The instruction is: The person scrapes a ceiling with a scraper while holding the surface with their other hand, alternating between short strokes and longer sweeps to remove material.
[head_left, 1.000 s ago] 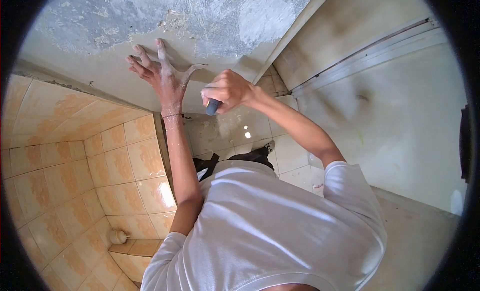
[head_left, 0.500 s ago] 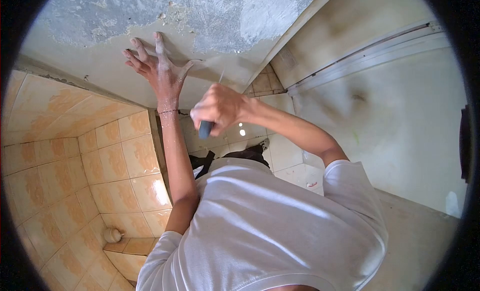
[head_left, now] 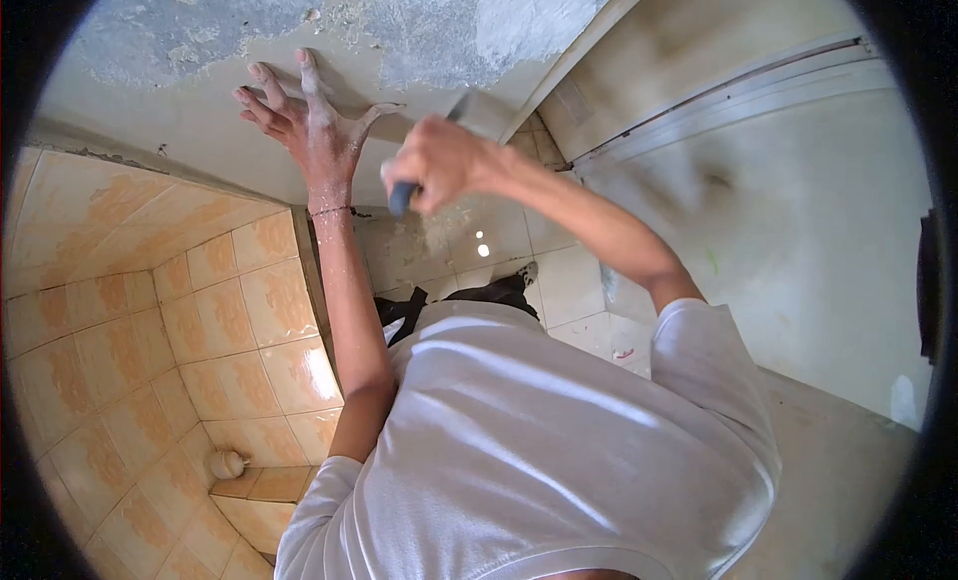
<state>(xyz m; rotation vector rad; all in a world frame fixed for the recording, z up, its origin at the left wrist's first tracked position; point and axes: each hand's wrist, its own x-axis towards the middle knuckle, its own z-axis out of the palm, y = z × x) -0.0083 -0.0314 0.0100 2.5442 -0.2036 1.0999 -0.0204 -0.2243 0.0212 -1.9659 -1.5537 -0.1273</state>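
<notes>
My left hand [head_left: 311,131] is pressed flat against the peeling plaster wall [head_left: 200,41], fingers spread, dusted with white powder. A thin bracelet sits on its wrist. Just to its right, my right hand [head_left: 444,163] is clenched around the dark blue handle of a scraper [head_left: 402,195]. The blade end pokes out above the fist and lies against the wall, blurred by motion. Grey bare patches and flaked paint show above both hands.
Orange glazed tiles [head_left: 230,330] cover the wall at left, with a small round fitting [head_left: 227,464] low down. Pale floor tiles [head_left: 569,281] and a dark cloth [head_left: 479,298] lie below my arms. A metal door frame [head_left: 718,91] runs along the right.
My right hand pulled the scraper down the wall, then pushed it back up to a higher spot. My left hand stayed flat on the plaster.
</notes>
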